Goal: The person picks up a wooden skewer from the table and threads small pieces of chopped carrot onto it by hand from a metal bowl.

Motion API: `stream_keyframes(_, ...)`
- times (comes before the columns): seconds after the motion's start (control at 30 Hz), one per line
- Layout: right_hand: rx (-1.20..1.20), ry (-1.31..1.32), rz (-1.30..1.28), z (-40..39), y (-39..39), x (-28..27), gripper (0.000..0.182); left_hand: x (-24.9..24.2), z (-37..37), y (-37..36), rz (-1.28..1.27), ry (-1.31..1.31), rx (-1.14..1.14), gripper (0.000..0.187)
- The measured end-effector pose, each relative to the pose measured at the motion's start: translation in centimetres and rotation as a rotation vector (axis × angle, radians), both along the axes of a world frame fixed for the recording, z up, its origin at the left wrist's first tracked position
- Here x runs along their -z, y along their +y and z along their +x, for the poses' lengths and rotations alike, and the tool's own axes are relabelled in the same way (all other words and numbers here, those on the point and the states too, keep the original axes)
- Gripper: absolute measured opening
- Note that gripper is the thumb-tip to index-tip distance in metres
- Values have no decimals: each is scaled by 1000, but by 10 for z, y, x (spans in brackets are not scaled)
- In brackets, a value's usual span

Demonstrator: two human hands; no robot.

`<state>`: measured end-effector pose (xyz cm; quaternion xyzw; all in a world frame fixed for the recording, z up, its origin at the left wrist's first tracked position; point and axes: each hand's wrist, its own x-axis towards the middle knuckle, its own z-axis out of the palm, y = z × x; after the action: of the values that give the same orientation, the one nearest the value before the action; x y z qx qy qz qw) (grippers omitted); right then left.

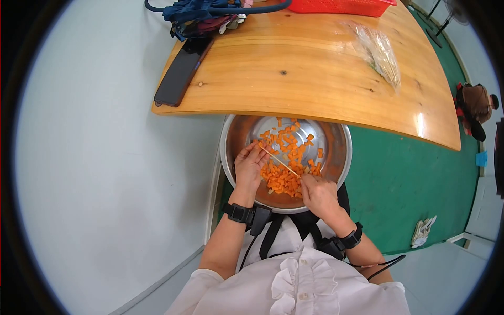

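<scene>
White ruffled shirt point(304, 281) fills the bottom of the view, with black straps point(271, 239) over the lap and a chunky black band on each wrist, cables trailing off both. Past those, the left hand point(251, 164) has its thumb and fingertips pinched together at the far end of a thin pale stick point(279, 160), right where a bit of orange sits. The right hand point(319, 195) is curled up with thumb and index pinching the near end, so the stick runs slantwise between the two

Both hands are over a big shiny metal bowl point(344, 170) at the lap, its far rim tucked below the table edge. Loads of small orange chunks point(283, 181) in there, heaped thickest on the near side and scattered toward the far side, with a few paler bits mixed in

Then comes the wooden table point(294, 68): a dark phone point(181, 73) near the left corner, a clear plastic bag point(378, 52) of thin sticks over to the right, and at the far side a bundle of blue cloth point(191, 18) plus a red basket point(341, 6). Off to the right there's green floor point(386, 184) with a pair of pale shoes point(423, 231), a small blue container point(481, 159), and a fan point(455, 13) way out back
</scene>
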<state>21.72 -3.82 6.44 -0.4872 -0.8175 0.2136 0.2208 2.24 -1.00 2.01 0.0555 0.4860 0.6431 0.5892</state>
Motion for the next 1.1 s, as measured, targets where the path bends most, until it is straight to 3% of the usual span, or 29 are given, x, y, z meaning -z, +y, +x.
stream_keyframes(0.7, -2, 2, 2, 1, -2, 1, 6, 4, 2, -2, 9, 55, -14, 14)
stream_keyframes(0.9, -19, 5, -28, 1, -3, -1, 8, 15, 6, -3, 12, 511, 17, 9)
stream_keyframes(1.1, -23, 21, -40, 1, -3, -2, 8, 18, 8, -6, 66, 737, 29, 10)
